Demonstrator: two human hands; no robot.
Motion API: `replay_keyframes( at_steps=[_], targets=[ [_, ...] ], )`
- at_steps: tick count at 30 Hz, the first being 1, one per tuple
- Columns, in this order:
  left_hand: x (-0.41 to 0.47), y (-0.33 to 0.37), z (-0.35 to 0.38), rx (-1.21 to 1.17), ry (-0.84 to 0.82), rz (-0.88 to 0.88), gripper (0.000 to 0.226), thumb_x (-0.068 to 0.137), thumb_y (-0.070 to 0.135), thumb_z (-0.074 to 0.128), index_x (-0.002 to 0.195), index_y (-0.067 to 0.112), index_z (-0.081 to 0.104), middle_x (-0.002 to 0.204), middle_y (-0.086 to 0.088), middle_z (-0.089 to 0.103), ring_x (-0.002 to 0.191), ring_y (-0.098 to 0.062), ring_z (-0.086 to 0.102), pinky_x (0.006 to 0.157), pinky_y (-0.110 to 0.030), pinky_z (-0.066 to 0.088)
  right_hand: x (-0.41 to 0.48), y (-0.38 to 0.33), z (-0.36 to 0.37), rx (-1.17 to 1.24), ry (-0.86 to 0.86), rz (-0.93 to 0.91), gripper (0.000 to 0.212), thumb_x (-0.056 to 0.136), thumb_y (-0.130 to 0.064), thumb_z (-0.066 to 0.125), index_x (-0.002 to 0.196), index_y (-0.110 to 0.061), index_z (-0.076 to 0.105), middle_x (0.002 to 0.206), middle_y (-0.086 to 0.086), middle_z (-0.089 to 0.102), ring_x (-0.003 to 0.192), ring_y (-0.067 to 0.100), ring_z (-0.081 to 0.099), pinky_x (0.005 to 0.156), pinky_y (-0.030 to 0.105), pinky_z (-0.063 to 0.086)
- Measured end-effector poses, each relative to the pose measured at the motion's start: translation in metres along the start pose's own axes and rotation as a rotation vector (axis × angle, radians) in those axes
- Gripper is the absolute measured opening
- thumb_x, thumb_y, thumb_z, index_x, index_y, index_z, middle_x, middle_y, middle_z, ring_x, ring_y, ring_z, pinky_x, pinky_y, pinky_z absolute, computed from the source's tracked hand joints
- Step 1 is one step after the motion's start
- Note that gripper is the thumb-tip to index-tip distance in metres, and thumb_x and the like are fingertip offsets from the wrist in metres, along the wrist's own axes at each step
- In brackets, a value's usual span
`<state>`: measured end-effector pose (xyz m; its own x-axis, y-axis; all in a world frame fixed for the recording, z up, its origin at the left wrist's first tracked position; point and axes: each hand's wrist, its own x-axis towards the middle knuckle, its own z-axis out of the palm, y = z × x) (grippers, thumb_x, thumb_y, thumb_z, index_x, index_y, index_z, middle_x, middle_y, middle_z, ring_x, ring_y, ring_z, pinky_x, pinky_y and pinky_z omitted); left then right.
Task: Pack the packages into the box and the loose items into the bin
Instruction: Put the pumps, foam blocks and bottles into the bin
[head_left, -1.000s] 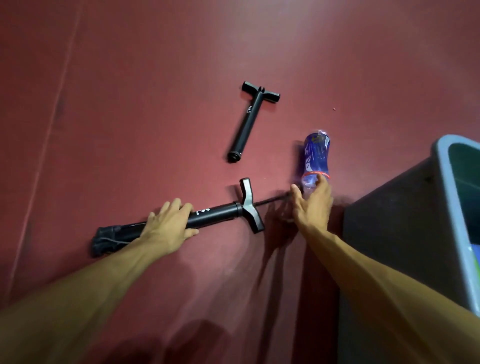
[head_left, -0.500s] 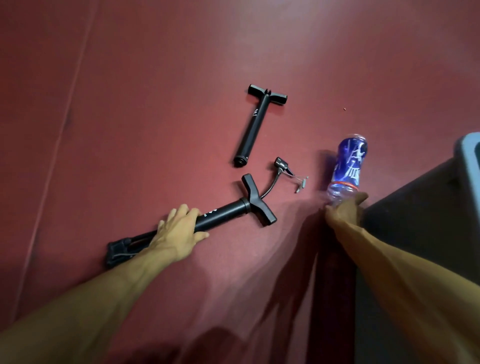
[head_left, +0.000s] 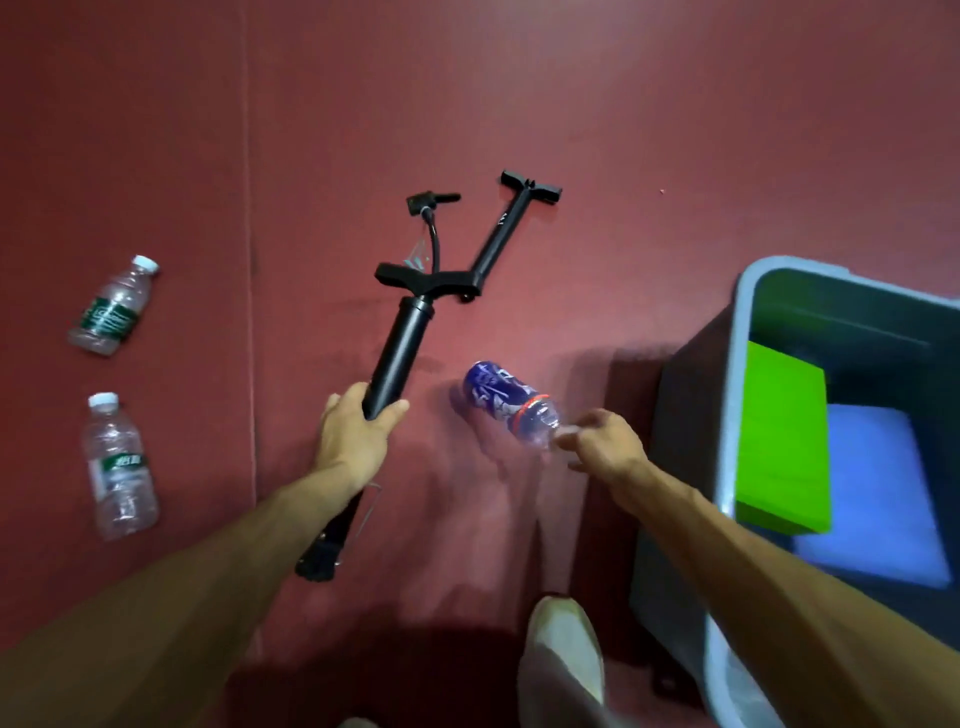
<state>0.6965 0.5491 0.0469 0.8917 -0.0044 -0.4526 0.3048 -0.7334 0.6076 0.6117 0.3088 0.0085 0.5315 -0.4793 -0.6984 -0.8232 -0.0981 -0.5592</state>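
Note:
My left hand (head_left: 356, 434) grips the barrel of a black air pump (head_left: 400, 343), lifted off the red floor with its T-handle pointing away and its hose (head_left: 434, 236) hanging past it. My right hand (head_left: 602, 441) holds a blue-labelled bottle (head_left: 506, 400) by its neck end, above the floor and left of the grey bin (head_left: 737, 374). A second black pump (head_left: 511, 223) lies on the floor behind the first. The bin holds a green block (head_left: 779, 441) and a blue block (head_left: 878, 493).
Two clear water bottles with green labels lie on the floor at the left, one (head_left: 114, 306) farther and one (head_left: 119, 467) nearer. My shoe (head_left: 563, 654) stands near the bin's front corner. The red floor (head_left: 623, 104) stretches open beyond the pumps.
Both hands lifted their objects. The pump swung from lying sideways to pointing away from me. The blue bottle rose and tilted towards the bin. The view widened, showing the bin's inside and two bottles.

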Motion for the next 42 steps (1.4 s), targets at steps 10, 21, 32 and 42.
replay_keyframes(
  at_steps=[10,21,32,42],
  targets=[
    [-0.151,0.166,-0.028,0.085,-0.224,0.102,0.033,0.089,0.041,0.059,0.11,0.015,0.059,0.106,-0.009,0.048,0.081,-0.02,0.051,0.07,-0.03,0.037,-0.197,0.007,-0.23,0.521,0.174,0.007,0.015,0.088,-0.009,0.062,0.103,-0.005,0.064,0.088,0.011,0.063,0.076,0.027,0.062,0.067,0.028,0.058],
    [-0.206,0.259,0.121,0.165,-0.342,0.251,0.025,0.087,0.035,0.064,0.105,0.019,0.062,0.094,-0.003,0.045,0.086,-0.017,0.049,0.069,-0.022,0.029,-0.175,0.179,-0.33,0.366,0.13,0.281,0.025,0.088,-0.006,0.062,0.112,-0.008,0.064,0.091,0.013,0.064,0.076,0.025,0.058,0.07,0.034,0.051],
    [-0.239,0.288,0.242,0.143,-0.372,0.031,0.037,0.091,0.038,0.057,0.116,0.011,0.055,0.109,-0.009,0.049,0.093,-0.02,0.05,0.079,-0.026,0.036,-0.112,0.158,-0.358,0.309,-0.086,0.198,0.012,0.091,-0.022,0.059,0.091,-0.012,0.067,0.09,0.005,0.066,0.076,0.016,0.059,0.072,0.032,0.051],
    [-0.27,0.294,0.34,0.098,-0.551,0.042,0.041,0.093,0.021,0.054,0.133,0.016,0.044,0.119,-0.009,0.041,0.115,-0.026,0.049,0.095,-0.032,0.039,-0.06,0.137,-0.371,0.487,-0.132,0.117,0.027,0.095,-0.017,0.054,0.121,-0.014,0.057,0.096,0.003,0.066,0.085,0.02,0.065,0.081,0.037,0.055]
  ],
)
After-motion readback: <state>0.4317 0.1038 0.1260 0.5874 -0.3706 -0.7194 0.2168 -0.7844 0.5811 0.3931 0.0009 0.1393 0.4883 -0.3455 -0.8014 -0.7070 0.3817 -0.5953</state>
